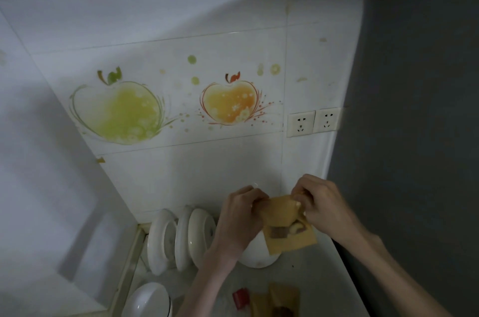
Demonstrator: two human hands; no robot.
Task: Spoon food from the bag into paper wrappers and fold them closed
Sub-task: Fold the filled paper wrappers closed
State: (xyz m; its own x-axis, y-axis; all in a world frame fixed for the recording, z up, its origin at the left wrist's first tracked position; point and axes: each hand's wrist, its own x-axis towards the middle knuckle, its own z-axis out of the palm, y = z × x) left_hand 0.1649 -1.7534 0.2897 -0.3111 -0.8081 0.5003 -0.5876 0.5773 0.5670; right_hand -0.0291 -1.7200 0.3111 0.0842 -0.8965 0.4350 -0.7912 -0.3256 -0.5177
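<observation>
I hold a yellow paper bag [286, 228] with a clear window up above the counter. My left hand [238, 215] pinches its top left corner and my right hand [321, 202] pinches its top right corner. Pale and brown food pieces show through the window. More yellow paper wrappers [277, 301] lie on the counter at the bottom edge, one with dark food on it. No spoon is visible.
A white bowl [259, 254] sits on the counter under the bag. White plates [178, 236] stand upright in a rack at left, another white bowl [150, 301] below them. A small red item [241, 297] lies by the wrappers. Wall sockets [313, 122] are above right.
</observation>
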